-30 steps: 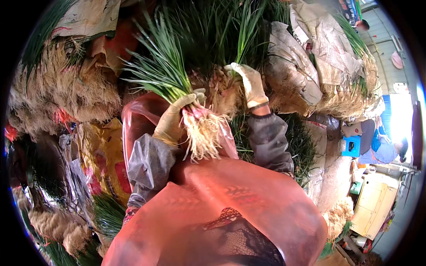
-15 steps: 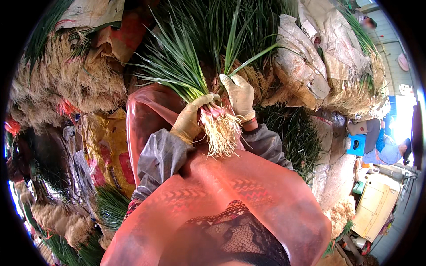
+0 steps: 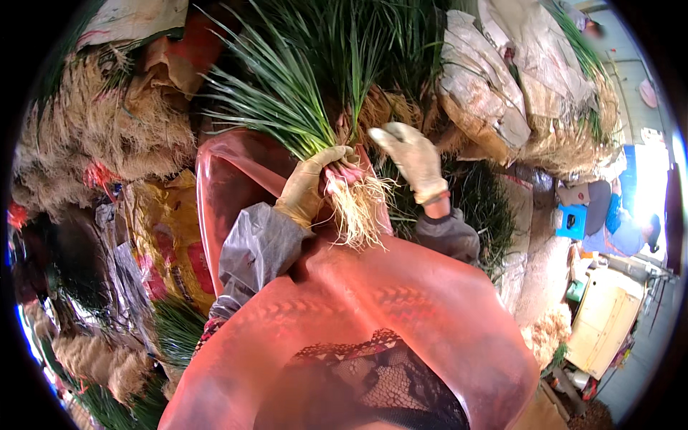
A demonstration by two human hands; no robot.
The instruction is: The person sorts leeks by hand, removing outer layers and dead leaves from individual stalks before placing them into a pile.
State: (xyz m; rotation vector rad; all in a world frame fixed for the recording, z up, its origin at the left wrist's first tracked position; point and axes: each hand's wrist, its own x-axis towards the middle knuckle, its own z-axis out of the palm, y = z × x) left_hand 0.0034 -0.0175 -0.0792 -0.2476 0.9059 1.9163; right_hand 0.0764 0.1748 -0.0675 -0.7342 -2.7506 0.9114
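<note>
My gloved left hand (image 3: pixel 308 188) is closed around a bunch of spring onions (image 3: pixel 294 107) just below where the green leaves begin. The leaves fan out up and to the left. Below the fist hang the pinkish bulbs and pale stringy roots (image 3: pixel 357 211), over the orange apron (image 3: pixel 358 287) on my lap. My right hand (image 3: pixel 412 156), also gloved, is to the right of the bunch and apart from it. Its fingers point left, slightly blurred at the tips, and nothing shows in them. Other upright spring onions (image 3: pixel 358 72) stand just beyond the held bunch.
Heaped spring onions with dry roots (image 3: pixel 129 122) lie at the left, near a yellow sack (image 3: pixel 172 236). Pale sacks (image 3: pixel 480 79) cover more bundles at the right. Farther right are a person in blue (image 3: pixel 620 229), a blue stool (image 3: pixel 571 221) and a cream-coloured cabinet (image 3: pixel 605 322).
My right hand has moved right, away from the bunch, and the leaf it held at the bunch's right side is no longer in its fingers. The left hand keeps its grip.
</note>
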